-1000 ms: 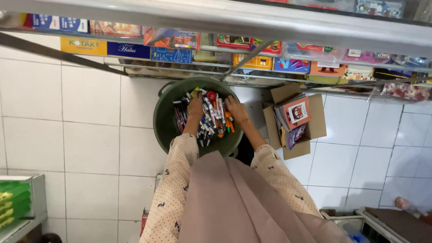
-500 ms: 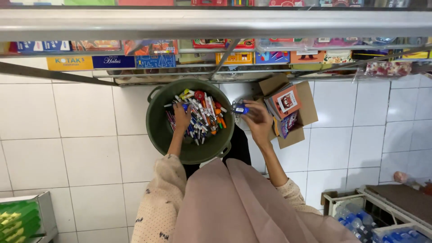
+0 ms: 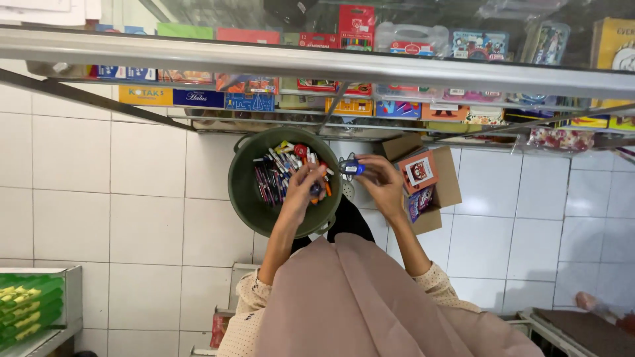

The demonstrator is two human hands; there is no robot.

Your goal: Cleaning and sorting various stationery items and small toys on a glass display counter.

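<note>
A dark green round bucket (image 3: 243, 192) stands on the white tiled floor, filled with several pens and small stationery items (image 3: 281, 173). My left hand (image 3: 305, 185) reaches over the bucket's right side, fingers bent among the pens; what it grips is hard to tell. My right hand (image 3: 380, 180) is just right of the bucket and pinches a small blue item (image 3: 351, 167) at its fingertips. Both hands are close together, near the bucket's right rim.
An open cardboard box (image 3: 433, 182) with small packets lies right of the bucket. A glass display counter with a metal rail (image 3: 317, 63) holds coloured boxes behind. A rack with green packs (image 3: 30, 307) stands bottom left; a crate (image 3: 582, 327) bottom right.
My right hand has lifted out of the bucket to its right side with the small blue item. My left hand shifted rightward across the pens. The view tilted up slightly.
</note>
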